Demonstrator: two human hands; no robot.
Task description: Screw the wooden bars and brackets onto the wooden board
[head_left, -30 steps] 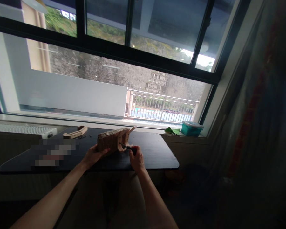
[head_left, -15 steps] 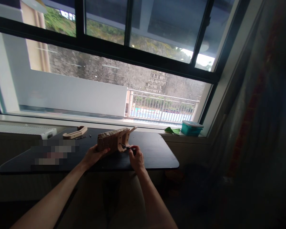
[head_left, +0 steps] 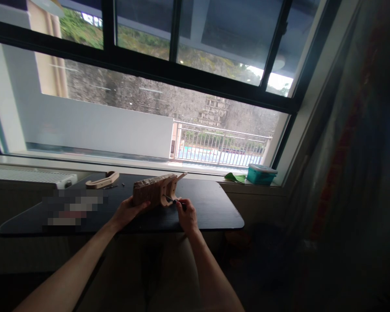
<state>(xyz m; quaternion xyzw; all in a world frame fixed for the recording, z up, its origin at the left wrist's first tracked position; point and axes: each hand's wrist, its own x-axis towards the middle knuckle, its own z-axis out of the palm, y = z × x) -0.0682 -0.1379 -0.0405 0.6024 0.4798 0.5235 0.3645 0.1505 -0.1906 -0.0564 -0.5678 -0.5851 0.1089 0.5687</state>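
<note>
My left hand point(head_left: 129, 212) grips the near left end of a brown block point(head_left: 149, 190) that stands tilted on the dark table. Its thumb lies along the block's face. A pale wooden bracket point(head_left: 165, 199) with curved edges sits against the block's right end. My right hand point(head_left: 187, 215) is closed around the dark handle of a screwdriver point(head_left: 174, 201). The thin shaft points left, and its tip meets the bracket near a hole; whether a screw is there is too small to tell. Another pale curved wooden piece point(head_left: 102, 181) lies at the table's back left.
The dark table point(head_left: 211, 212) stands below a large window. Small metal bits point(head_left: 110, 187) lie beside the loose wooden piece. A teal lidded box point(head_left: 261, 174) and a green leaf-like item point(head_left: 235, 177) rest on the sill. A white radiator point(head_left: 29, 177) is at left.
My right hand has shifted and turned very slightly on the screwdriver's handle. My left hand, the block and the bracket stay in place.
</note>
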